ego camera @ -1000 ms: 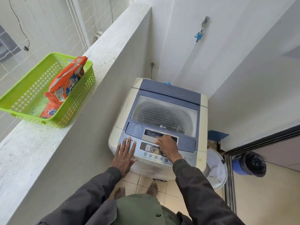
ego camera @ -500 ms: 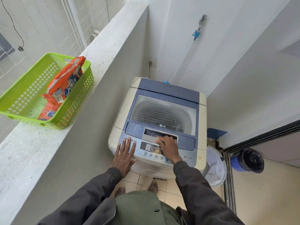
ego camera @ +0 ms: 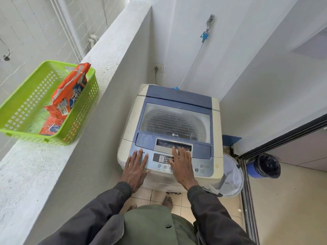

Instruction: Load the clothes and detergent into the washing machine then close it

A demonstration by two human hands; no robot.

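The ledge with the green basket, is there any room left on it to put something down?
Yes. The ledge is bare beyond the green basket, toward the wall corner, and bare again on the near side. The basket, with the orange detergent bag, fills the middle.

At the frame's left edge a green basket [ego camera: 26,110] sits on a concrete ledge [ego camera: 106,55]. Upper centre, a wall tap [ego camera: 209,20]. Lower right, a blue bin [ego camera: 264,166] with black liner.
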